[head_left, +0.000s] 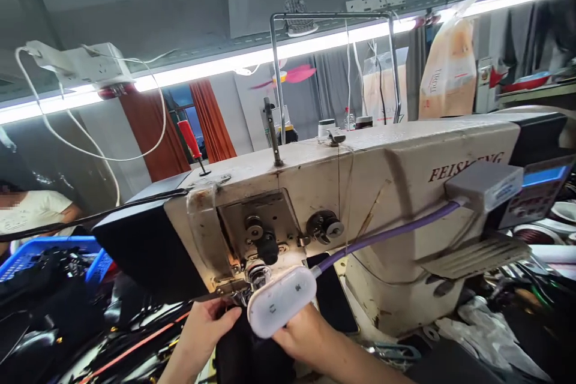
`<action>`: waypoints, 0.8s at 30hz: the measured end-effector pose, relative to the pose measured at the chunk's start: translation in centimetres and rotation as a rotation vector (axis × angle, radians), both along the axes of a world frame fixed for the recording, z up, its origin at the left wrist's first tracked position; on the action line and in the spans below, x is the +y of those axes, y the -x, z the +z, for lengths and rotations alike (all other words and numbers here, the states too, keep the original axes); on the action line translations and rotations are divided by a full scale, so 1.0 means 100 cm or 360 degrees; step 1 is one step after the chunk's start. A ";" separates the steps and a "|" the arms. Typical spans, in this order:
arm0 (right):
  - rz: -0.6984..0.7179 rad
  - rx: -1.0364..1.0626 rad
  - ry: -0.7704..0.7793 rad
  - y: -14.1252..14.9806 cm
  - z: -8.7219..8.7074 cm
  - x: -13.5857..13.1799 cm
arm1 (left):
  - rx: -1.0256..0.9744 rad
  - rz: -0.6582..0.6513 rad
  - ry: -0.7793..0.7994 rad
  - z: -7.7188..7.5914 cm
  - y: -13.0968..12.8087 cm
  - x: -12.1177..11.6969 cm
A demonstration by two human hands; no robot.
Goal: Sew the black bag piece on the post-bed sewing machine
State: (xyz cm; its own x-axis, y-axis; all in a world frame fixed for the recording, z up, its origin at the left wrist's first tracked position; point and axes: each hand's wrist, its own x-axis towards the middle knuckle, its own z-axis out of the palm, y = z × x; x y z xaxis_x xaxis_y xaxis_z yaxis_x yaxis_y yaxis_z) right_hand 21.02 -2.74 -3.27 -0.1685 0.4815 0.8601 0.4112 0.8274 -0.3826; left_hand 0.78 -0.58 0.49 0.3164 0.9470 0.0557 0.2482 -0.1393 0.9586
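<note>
A cream industrial sewing machine (pixel 387 168) fills the middle of the view. My left hand (pixel 204 324) is closed on a piece of black material (pixel 245 348) just under the needle area (pixel 245 291). My right hand (pixel 299 330) rests on the same black piece from the right. Its fingers are hidden behind the white lamp head (pixel 279 302) on a purple flexible neck (pixel 387 233).
A blue basket (pixel 31 252) with dark parts stands at the left, with black straps and an orange cord (pixel 135 345) before it. Another person in a white shirt (pixel 27 213) sits at far left. A control panel (pixel 535 192) and clutter lie to the right.
</note>
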 end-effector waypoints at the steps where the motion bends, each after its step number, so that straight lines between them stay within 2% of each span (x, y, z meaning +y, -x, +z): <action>1: -0.0005 0.0012 -0.0069 0.000 0.002 -0.001 | 0.0005 0.0010 -0.0021 0.000 0.000 0.001; 6: -0.0036 0.0020 -0.0266 -0.001 0.007 -0.001 | -0.0010 0.0069 -0.0091 0.002 -0.005 -0.001; 11: 0.0033 -0.0050 -0.0244 -0.004 0.005 0.002 | -0.0135 0.0058 -0.0052 -0.002 -0.005 0.000; 15: 0.0007 -0.0058 -0.0299 -0.004 0.011 0.000 | -0.0166 0.0042 -0.0073 -0.008 -0.003 0.004; 19: 0.0026 -0.0079 -0.0196 -0.005 0.015 -0.004 | -0.0096 0.0016 -0.0028 -0.004 -0.003 0.003; 24: 0.0062 -0.0157 -0.0015 -0.009 0.010 -0.005 | -0.0105 0.0016 -0.0009 0.004 -0.007 0.001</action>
